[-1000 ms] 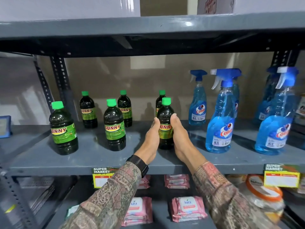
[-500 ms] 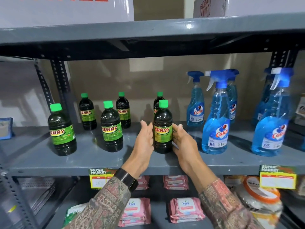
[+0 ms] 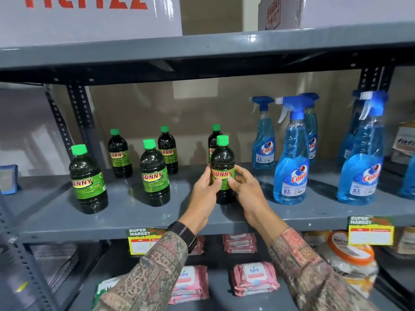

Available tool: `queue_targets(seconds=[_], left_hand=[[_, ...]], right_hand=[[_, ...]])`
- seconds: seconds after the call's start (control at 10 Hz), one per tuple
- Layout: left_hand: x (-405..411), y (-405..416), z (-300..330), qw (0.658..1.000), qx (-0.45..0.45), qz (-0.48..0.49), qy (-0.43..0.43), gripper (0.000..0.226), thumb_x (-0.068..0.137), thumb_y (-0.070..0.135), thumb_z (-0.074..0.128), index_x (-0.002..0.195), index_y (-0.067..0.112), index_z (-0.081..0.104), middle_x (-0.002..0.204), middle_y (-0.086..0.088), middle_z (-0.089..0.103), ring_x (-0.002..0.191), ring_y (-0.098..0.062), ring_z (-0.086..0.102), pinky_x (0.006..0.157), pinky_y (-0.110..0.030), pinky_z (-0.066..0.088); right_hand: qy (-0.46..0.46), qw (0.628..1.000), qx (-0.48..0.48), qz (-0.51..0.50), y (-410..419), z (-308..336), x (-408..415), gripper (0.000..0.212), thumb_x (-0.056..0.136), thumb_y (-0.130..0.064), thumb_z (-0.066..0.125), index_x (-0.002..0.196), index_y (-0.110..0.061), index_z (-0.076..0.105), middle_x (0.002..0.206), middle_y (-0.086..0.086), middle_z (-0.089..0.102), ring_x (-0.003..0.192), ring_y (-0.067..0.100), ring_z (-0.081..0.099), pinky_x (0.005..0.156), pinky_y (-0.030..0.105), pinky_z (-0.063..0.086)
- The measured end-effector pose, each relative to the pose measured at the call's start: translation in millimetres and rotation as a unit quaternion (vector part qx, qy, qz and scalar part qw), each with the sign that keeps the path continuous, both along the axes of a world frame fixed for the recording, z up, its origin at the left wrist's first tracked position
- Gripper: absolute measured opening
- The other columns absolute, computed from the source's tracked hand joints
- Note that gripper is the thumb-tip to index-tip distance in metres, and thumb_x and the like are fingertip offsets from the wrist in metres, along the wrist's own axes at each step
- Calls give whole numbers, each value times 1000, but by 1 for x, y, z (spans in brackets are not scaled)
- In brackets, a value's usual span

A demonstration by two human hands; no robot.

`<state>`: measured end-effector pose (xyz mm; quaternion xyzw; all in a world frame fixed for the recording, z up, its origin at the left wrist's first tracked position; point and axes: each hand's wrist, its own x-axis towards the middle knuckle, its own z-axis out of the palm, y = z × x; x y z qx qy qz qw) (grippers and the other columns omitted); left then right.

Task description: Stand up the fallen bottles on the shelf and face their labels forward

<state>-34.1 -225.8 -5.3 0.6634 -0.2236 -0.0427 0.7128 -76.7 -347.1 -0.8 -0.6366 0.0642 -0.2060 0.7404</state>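
Note:
A dark Sunny bottle (image 3: 222, 160) with a green cap stands upright on the grey shelf (image 3: 125, 218), its label facing forward. My left hand (image 3: 205, 189) grips its left side and my right hand (image 3: 246, 187) its right side, thumbs on the label. Several other Sunny bottles stand upright: one at the front left (image 3: 86, 180), one in the middle (image 3: 153, 173), two further back (image 3: 119, 153) (image 3: 168, 151), and one (image 3: 213, 140) behind the held bottle, mostly hidden.
Blue Colin spray bottles (image 3: 292, 158) (image 3: 363, 158) (image 3: 262, 138) stand to the right on the same shelf. Price tags (image 3: 140, 241) (image 3: 370, 231) hang on the shelf edge. Pink wipe packs (image 3: 254, 277) and a jar (image 3: 350, 254) lie on the shelf below. Boxes sit above.
Both hands had come off the bottle half a second ago; now they hold it again with thumbs on the label, which faces forward. The view moved closer.

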Motion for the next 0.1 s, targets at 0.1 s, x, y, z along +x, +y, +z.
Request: queue_targets(seconds=[0.1], left_hand=[[-6,11,1,998,35,-15,-45,52,109,22,55,155,46,45,148,22,62,119,17,58,112,-24,47]], right_hand=[[13,999,-18,-33,5,3,-11,44,103,-4,58,144,-20,57,138,8,66,126,24,64,110,43,50]])
